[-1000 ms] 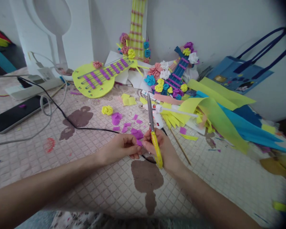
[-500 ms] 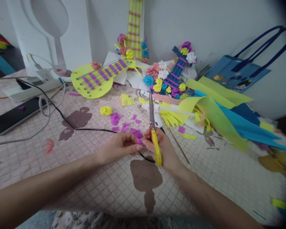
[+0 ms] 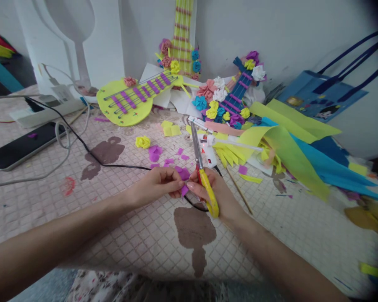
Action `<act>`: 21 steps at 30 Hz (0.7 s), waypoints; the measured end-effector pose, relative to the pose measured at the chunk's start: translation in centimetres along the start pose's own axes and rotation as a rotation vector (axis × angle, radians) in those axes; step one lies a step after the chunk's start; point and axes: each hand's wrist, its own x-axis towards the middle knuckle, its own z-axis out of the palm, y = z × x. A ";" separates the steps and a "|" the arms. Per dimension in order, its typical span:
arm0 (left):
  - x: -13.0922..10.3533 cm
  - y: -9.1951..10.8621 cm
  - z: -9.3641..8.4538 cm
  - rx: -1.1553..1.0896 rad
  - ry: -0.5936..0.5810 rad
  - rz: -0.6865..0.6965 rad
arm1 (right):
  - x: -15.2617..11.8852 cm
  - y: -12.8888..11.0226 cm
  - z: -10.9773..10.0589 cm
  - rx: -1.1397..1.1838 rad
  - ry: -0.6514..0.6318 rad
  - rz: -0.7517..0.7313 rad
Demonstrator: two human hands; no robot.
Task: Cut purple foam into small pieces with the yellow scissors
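One purple paper scrap point(image 3: 185, 190) is hanging at three o'clock of the left hand point(image 3: 160, 183), pinched in its fingertips, while the right hand point(image 3: 219, 192), fingertips just beside, is gripping yellow-handled scissors point(image 3: 207, 183) pointing to twelve, one wooden stick point(image 3: 240, 191) lying at its three o'clock.

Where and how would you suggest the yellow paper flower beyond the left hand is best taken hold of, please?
Judging by its rounded, ruffled shape, the yellow paper flower is probably best pinched lightly across its outer folds, coming from above and the left: purple paper pieces lie close on its right, and the folds look easily crushed.
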 end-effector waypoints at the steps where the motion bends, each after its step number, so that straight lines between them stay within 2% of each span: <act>1: 0.0 0.0 0.0 0.016 -0.007 -0.002 | 0.0 0.1 0.0 0.007 -0.011 0.006; 12: -0.2 0.0 0.1 0.076 -0.007 -0.018 | 0.2 0.1 -0.2 -0.033 -0.065 0.028; 18: -0.2 0.2 0.5 0.045 0.005 0.002 | 0.3 0.2 0.2 -0.047 -0.026 0.028; 21: -0.2 0.2 0.6 0.032 0.017 -0.038 | 0.4 0.2 0.3 -0.044 0.007 0.018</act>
